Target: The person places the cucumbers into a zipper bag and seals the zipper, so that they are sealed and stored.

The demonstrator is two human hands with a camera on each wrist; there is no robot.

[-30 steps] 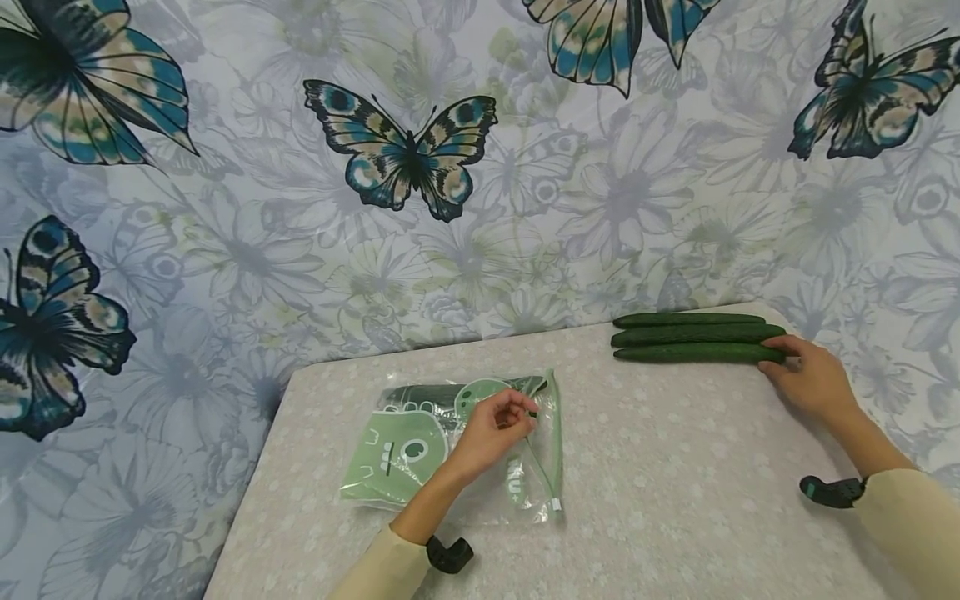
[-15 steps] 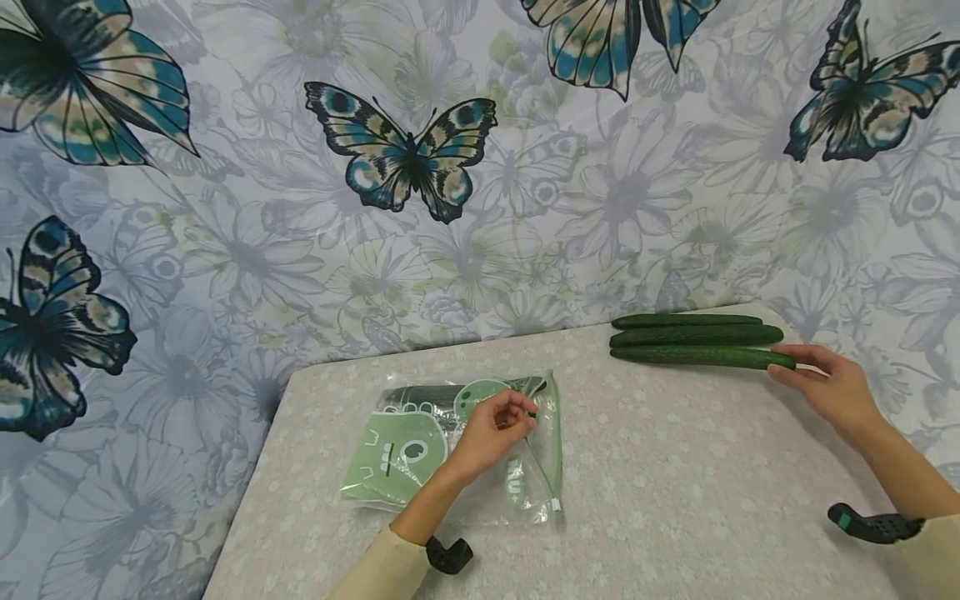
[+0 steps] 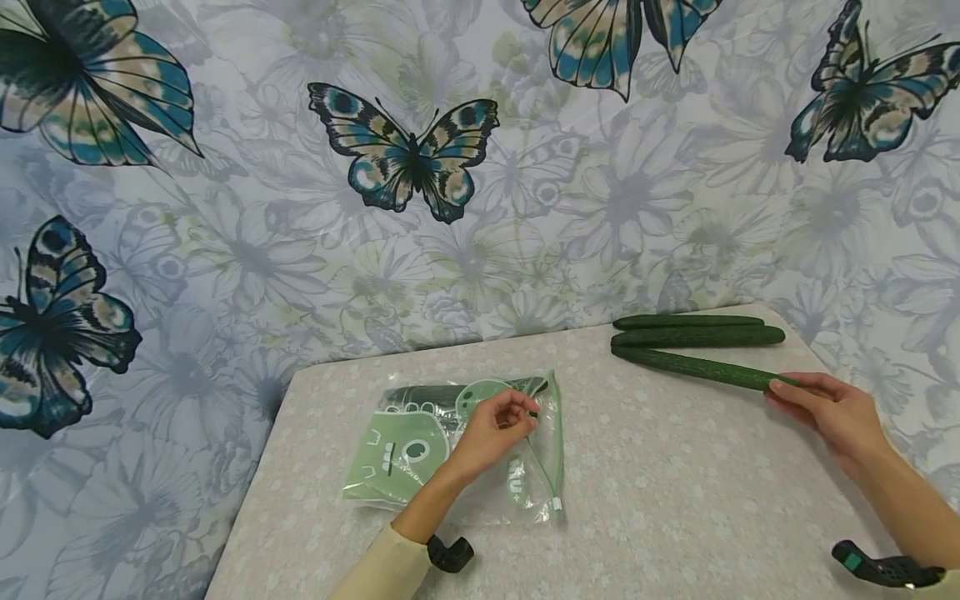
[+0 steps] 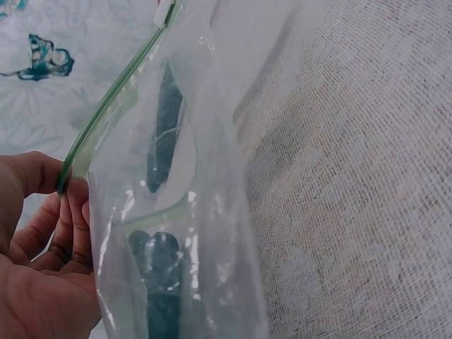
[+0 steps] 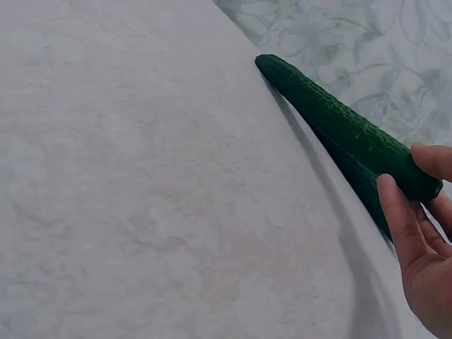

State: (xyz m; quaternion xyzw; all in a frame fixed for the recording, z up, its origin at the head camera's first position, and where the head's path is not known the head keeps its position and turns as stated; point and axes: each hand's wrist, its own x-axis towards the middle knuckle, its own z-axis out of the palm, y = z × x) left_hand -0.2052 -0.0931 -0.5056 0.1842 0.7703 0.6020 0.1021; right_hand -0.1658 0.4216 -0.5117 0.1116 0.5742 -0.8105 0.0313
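My right hand [image 3: 836,412] grips the near end of a long dark green cucumber [image 3: 697,367], its fingers and thumb around the tip in the right wrist view. The far end of this cucumber [image 5: 346,123] reaches back toward two more cucumbers [image 3: 697,336] lying side by side at the back right. On the left, my left hand [image 3: 491,433] pinches the green-edged opening of a clear zip bag [image 3: 543,467]. In the left wrist view, thumb and fingers hold the bag's green strip [image 4: 106,106]. Printed on the bag is a green cartoon face [image 3: 397,458]; dark green shapes show inside.
The table [image 3: 645,500] has a pale flowered cloth. Behind it hangs a backdrop [image 3: 622,192] with butterflies, close to the table's back edge. Black wrist devices sit on both wrists.
My right hand has drawn the nearest cucumber's right end toward me and away from the other two, so it now lies at an angle. The left hand and the bag have stayed put.
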